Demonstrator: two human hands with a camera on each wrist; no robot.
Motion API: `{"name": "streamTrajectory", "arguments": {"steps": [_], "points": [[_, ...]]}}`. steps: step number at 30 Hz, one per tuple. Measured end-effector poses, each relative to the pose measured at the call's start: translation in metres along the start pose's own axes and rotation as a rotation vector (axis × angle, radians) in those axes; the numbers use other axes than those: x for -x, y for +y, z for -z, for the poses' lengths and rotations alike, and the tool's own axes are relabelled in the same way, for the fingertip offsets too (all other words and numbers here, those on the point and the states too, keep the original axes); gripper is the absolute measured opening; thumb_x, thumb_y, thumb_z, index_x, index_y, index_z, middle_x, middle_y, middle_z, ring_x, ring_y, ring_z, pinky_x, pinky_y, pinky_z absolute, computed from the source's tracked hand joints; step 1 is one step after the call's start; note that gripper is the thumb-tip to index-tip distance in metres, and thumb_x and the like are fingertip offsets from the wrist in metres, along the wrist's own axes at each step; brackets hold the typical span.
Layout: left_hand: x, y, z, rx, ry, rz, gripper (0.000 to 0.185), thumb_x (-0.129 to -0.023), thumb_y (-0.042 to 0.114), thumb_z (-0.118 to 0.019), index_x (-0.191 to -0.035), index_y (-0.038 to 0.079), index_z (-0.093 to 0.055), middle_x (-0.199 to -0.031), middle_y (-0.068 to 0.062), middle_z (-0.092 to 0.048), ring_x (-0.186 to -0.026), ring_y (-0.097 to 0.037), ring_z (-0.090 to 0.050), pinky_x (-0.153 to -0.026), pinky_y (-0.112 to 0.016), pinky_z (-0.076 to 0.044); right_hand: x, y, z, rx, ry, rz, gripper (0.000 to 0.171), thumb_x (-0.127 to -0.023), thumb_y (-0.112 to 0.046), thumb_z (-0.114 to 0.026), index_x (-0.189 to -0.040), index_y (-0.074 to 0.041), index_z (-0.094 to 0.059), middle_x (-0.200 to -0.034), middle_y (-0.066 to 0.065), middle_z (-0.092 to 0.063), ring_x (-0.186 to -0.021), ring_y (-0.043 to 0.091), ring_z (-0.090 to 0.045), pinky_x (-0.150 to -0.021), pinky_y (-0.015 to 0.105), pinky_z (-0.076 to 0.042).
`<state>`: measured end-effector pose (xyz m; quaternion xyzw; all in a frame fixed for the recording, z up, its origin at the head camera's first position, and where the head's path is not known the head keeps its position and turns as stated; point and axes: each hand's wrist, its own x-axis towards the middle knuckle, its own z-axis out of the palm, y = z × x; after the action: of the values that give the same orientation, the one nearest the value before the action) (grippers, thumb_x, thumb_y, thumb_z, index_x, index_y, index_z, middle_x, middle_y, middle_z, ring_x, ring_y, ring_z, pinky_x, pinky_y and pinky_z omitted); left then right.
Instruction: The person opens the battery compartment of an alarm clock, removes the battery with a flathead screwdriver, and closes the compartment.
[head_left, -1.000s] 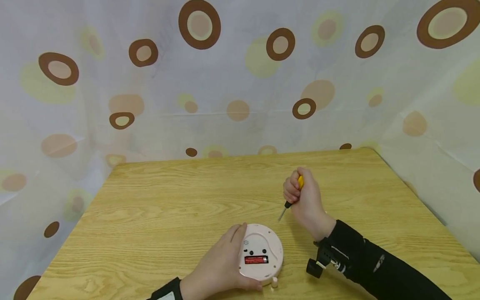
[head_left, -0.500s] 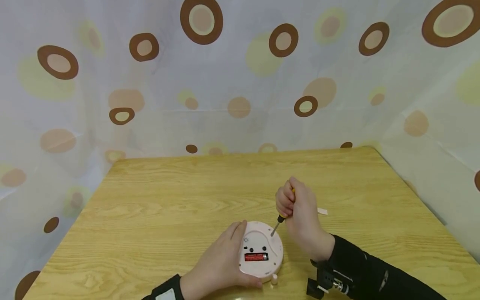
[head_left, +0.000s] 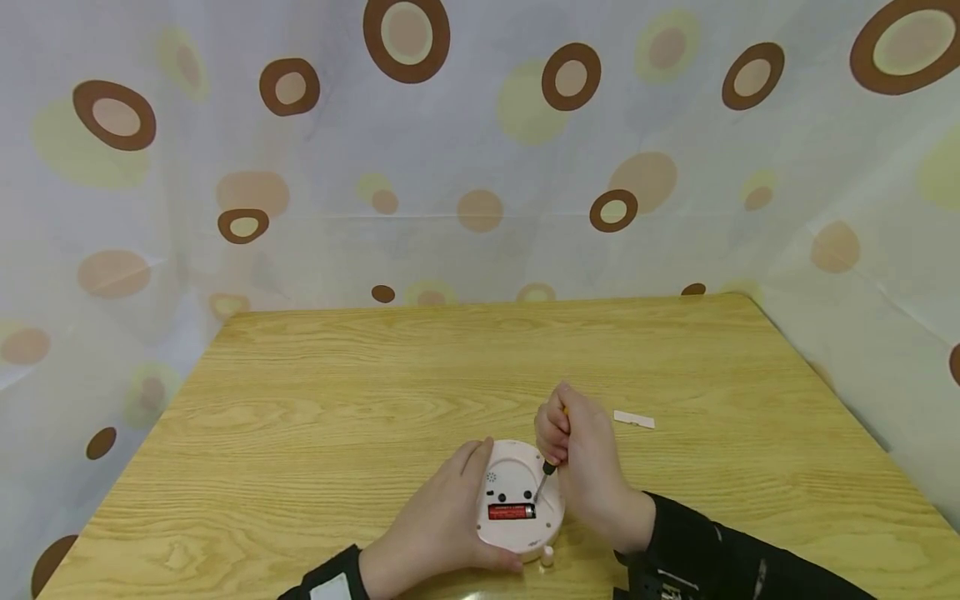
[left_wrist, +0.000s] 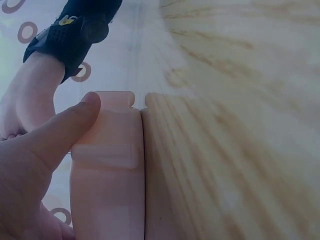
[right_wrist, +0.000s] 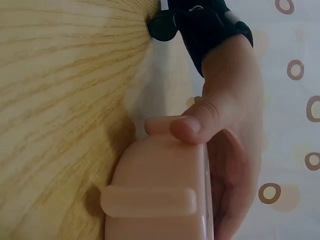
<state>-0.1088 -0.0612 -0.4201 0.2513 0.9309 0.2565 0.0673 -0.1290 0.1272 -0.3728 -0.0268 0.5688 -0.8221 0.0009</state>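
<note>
A round, pale pink alarm clock (head_left: 517,455) lies face down near the table's front, its back showing a speaker grille, two dark knobs and a red battery (head_left: 510,512) in an open compartment. My left hand (head_left: 444,518) grips its left side, fingers on the far rim and thumb on the near rim. In my right fist (head_left: 588,458) is a screwdriver (head_left: 550,468) with a yellow and black handle, mostly hidden by the fingers. Its tip points down at the battery's right end. Both wrist views show the clock's side (left_wrist: 107,200) and a stubby foot (right_wrist: 150,201).
A small, flat white cover (head_left: 633,419) lies on the wooden table (head_left: 360,375) beyond my right hand. Behind and at both sides hangs a white curtain (head_left: 322,175) with brown and yellow circles.
My right hand has come down and toward me with the screwdriver, its tip passing from beyond the clock to the battery's end. This uncovers the white cover. My left hand keeps its grip.
</note>
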Motion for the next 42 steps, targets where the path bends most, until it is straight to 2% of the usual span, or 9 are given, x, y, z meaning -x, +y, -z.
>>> {"name": "streamTrajectory", "arguments": {"steps": [9,18,22,25,28,30,33,38,42], "points": [[0.0,0.001,0.001,-0.005,0.001,-0.005,0.138,-0.059,0.067,-0.098,-0.161,-0.002,-0.035,-0.156,-0.015,-0.05,-0.134,-0.027,-0.059,-0.111,-0.045,-0.055,0.009,0.008,-0.005,0.028,0.024,-0.005,0.048,-0.116,-0.021,-0.031,-0.07,-0.007,-0.026,-0.058,-0.004,-0.026,-0.052,0.011,-0.024,-0.052,0.025,-0.02],[0.0,0.0,0.0,0.008,0.015,-0.021,0.137,-0.06,0.066,-0.098,-0.161,-0.003,-0.036,-0.156,-0.014,-0.05,-0.133,-0.025,-0.058,-0.112,-0.045,-0.054,0.02,0.011,-0.017,0.201,0.06,0.059,0.05,-0.113,-0.015,-0.04,-0.069,0.007,-0.032,-0.058,-0.004,-0.034,-0.054,0.006,-0.034,-0.054,0.019,-0.03],[0.0,0.0,0.0,0.021,0.015,-0.025,0.136,-0.061,0.065,-0.098,-0.161,-0.004,-0.035,-0.157,-0.014,-0.049,-0.132,-0.025,-0.058,-0.111,-0.045,-0.055,0.02,0.013,-0.018,0.217,0.027,0.073,0.051,-0.111,-0.013,-0.043,-0.066,0.009,-0.034,-0.057,-0.005,-0.037,-0.055,0.005,-0.036,-0.054,0.019,-0.031],[0.0,0.0,0.001,0.026,0.002,-0.017,0.137,-0.061,0.065,-0.098,-0.161,-0.003,-0.034,-0.159,-0.015,-0.048,-0.134,-0.026,-0.058,-0.112,-0.045,-0.054,0.017,0.011,-0.015,0.169,-0.03,0.013,0.051,-0.109,-0.015,-0.043,-0.063,0.004,-0.033,-0.056,-0.006,-0.04,-0.052,0.006,-0.039,-0.054,0.02,-0.034],[0.0,0.0,0.002,0.028,-0.006,-0.01,0.138,-0.061,0.066,-0.098,-0.162,-0.003,-0.034,-0.159,-0.015,-0.047,-0.134,-0.026,-0.057,-0.112,-0.045,-0.054,0.012,0.007,-0.009,0.113,-0.126,-0.078,0.047,-0.106,-0.014,-0.04,-0.06,-0.005,-0.031,-0.054,-0.007,-0.041,-0.05,0.007,-0.04,-0.053,0.02,-0.036],[0.0,0.0,0.002,0.026,-0.005,-0.008,0.138,-0.061,0.066,-0.098,-0.162,-0.003,-0.034,-0.159,-0.015,-0.047,-0.134,-0.026,-0.057,-0.112,-0.045,-0.054,0.01,0.004,-0.006,0.105,-0.19,-0.116,0.044,-0.103,-0.013,-0.038,-0.06,-0.008,-0.029,-0.053,-0.009,-0.04,-0.049,0.007,-0.039,-0.052,0.019,-0.035],[0.0,0.0,0.001,0.016,0.002,-0.01,0.138,-0.06,0.065,-0.098,-0.162,-0.003,-0.034,-0.159,-0.014,-0.048,-0.134,-0.025,-0.058,-0.112,-0.044,-0.054,0.008,0.001,-0.002,0.114,-0.241,-0.104,0.04,-0.1,-0.01,-0.034,-0.062,-0.006,-0.024,-0.053,-0.011,-0.036,-0.048,0.005,-0.034,-0.05,0.02,-0.028],[0.0,0.001,0.0,-0.004,0.01,-0.016,0.137,-0.06,0.065,-0.098,-0.161,-0.003,-0.035,-0.157,-0.014,-0.049,-0.135,-0.025,-0.057,-0.112,-0.044,-0.054,0.007,0.003,0.001,0.084,-0.257,-0.042,0.037,-0.1,-0.006,-0.029,-0.065,-0.004,-0.017,-0.053,-0.01,-0.027,-0.048,0.008,-0.022,-0.048,0.026,-0.014],[0.0,0.001,0.0,-0.001,0.012,-0.02,0.137,-0.06,0.063,-0.099,-0.161,-0.004,-0.035,-0.156,-0.013,-0.05,-0.134,-0.024,-0.058,-0.112,-0.043,-0.054,0.009,0.007,0.002,0.033,-0.257,-0.008,0.039,-0.102,-0.006,-0.026,-0.065,-0.007,-0.016,-0.054,-0.003,-0.018,-0.049,0.016,-0.012,-0.049,0.03,-0.009]]}}
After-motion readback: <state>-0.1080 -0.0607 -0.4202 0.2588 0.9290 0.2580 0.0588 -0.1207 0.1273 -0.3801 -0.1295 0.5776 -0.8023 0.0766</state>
